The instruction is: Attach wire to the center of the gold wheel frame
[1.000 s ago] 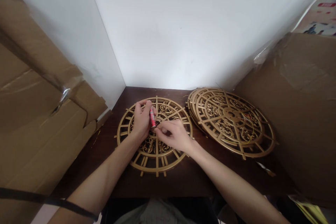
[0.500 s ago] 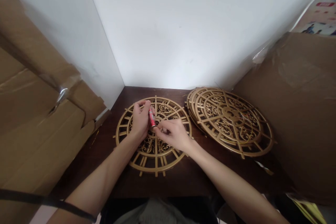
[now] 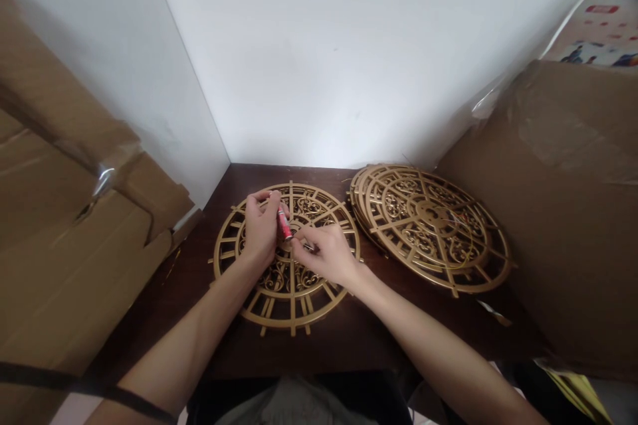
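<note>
**Red tube in L hand, low end at R fingertips**

Red-and-white tube [image 3: 284,222] sits over mid clock dial [image 3: 293,327], long axis slanting down-right (in view) twd R hand [image 3: 326,252]. L hand [image 3: 263,222] grips it btwn thumb & fingers. R hand: fingers pinched in at tube's low end; can't tell what's in them. Nothing seen btwn R fingertips & tube. Stacked dials [image 3: 419,209] to R, on dark tabletop [image 3: 349,352]; cardboard [image 3: 64,259] far L.

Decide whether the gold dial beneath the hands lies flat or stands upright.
Flat: the gold dial lies along the dark table, its round face turned up.
</note>
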